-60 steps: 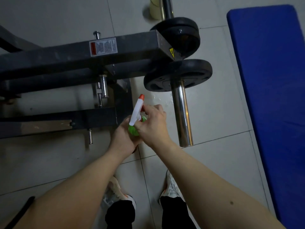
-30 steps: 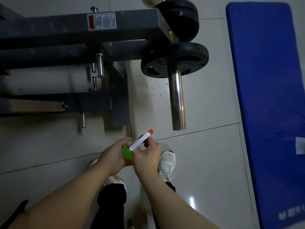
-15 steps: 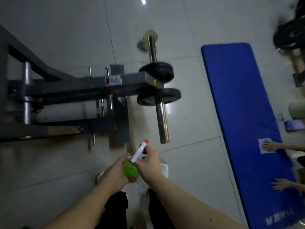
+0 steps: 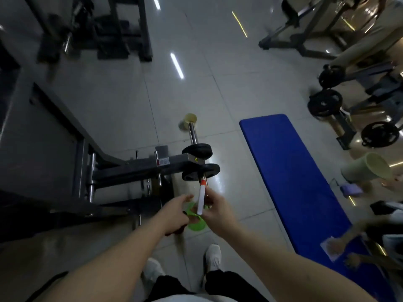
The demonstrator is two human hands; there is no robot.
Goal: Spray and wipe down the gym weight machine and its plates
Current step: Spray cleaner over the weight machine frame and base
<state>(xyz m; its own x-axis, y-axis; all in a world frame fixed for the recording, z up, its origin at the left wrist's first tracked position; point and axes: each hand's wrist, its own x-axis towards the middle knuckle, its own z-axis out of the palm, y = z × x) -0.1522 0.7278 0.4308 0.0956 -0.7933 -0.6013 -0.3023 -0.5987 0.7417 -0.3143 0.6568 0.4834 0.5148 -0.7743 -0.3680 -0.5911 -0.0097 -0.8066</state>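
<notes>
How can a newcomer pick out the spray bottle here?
Find the grey weight machine and go past its black plates toward the camera. There the right hand holds the spray bottle: the only bright green thing, with white head and orange tip.

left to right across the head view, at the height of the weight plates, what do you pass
grey machine frame -> black weight plates -> blue mat -> pale cylindrical container
</notes>
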